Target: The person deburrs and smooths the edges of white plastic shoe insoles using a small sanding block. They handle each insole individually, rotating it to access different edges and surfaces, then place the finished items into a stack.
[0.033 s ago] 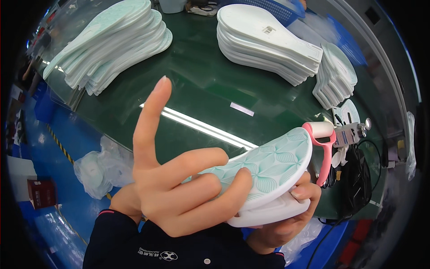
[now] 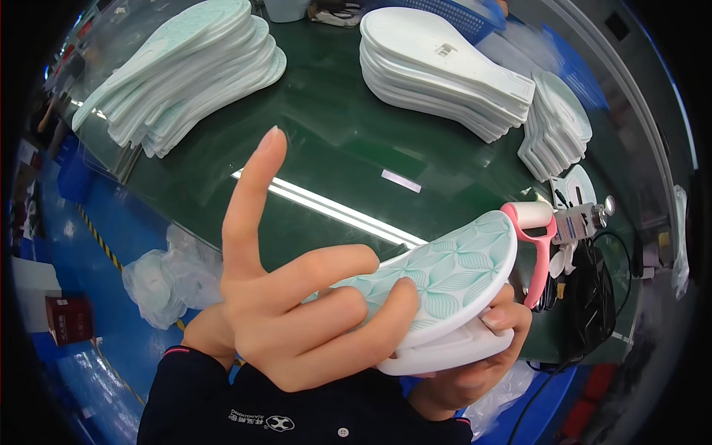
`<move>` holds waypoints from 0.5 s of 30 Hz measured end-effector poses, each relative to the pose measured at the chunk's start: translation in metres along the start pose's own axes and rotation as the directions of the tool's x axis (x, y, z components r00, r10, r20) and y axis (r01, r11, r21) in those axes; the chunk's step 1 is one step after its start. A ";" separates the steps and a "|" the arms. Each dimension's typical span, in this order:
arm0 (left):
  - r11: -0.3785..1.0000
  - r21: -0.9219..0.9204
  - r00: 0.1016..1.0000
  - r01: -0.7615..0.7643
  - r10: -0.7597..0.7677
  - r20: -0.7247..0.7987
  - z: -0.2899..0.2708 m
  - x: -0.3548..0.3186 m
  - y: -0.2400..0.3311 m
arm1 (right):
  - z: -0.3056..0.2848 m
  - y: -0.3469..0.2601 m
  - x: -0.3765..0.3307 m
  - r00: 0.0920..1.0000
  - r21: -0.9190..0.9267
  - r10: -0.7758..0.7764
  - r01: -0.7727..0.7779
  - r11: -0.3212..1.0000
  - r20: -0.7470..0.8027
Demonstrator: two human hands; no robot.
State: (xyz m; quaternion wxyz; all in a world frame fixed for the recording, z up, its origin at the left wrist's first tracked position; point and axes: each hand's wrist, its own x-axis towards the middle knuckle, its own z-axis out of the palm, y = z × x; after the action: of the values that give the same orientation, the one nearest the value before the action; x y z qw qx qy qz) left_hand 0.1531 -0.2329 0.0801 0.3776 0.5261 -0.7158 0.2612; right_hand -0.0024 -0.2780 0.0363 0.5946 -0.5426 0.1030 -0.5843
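In front of my chest is a rounded white plastic panel [image 2: 475, 256] with a mint-green leaf pattern on its face. A white plastic part [image 2: 452, 348] sits beneath it, with a gap showing between the two. My left hand [image 2: 297, 319] lies over the panel's left side, its fingers curled onto it while one finger sticks straight up. My right hand [image 2: 504, 334] wraps round the right end from below, a fingertip pressing near the gap. Just right of the panel lies a hand roller [image 2: 540, 252] with a white drum and pink handle.
Stacked panels stand at far left [image 2: 185, 74] and far middle [image 2: 445, 74], with a smaller stack [image 2: 556, 126] at right. A bottle [image 2: 577, 222] with a metal top and a black bag [image 2: 589, 304] lie right. Blue baskets [image 2: 467, 18] stand behind; plastic-wrapped pieces [image 2: 159, 285] lie left.
Hardly anything differs. The raised finger of my left hand has shifted very slightly to the right; the panel and my right hand stay in place.
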 end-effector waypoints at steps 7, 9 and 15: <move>0.994 -0.038 0.992 0.098 -0.095 0.081 -0.003 0.003 -0.009 | -0.008 -0.007 0.014 0.985 -0.232 0.108 -0.137 0.963 -0.136; 0.974 -0.078 0.977 0.211 -0.209 0.041 0.001 0.001 -0.026 | -0.025 -0.005 0.019 0.985 -0.219 0.081 -0.114 0.969 -0.153; 0.672 -0.442 0.759 0.594 -0.650 0.031 0.018 0.006 -0.022 | -0.030 -0.012 0.029 0.985 -0.282 0.120 -0.150 0.947 -0.120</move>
State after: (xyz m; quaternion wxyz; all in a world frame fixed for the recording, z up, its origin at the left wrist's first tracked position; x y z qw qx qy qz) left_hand 0.1687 -0.2570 0.0735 0.5943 0.6247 -0.5063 -0.0128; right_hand -0.0233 -0.3133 0.0485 0.5411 -0.5853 0.2548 -0.5474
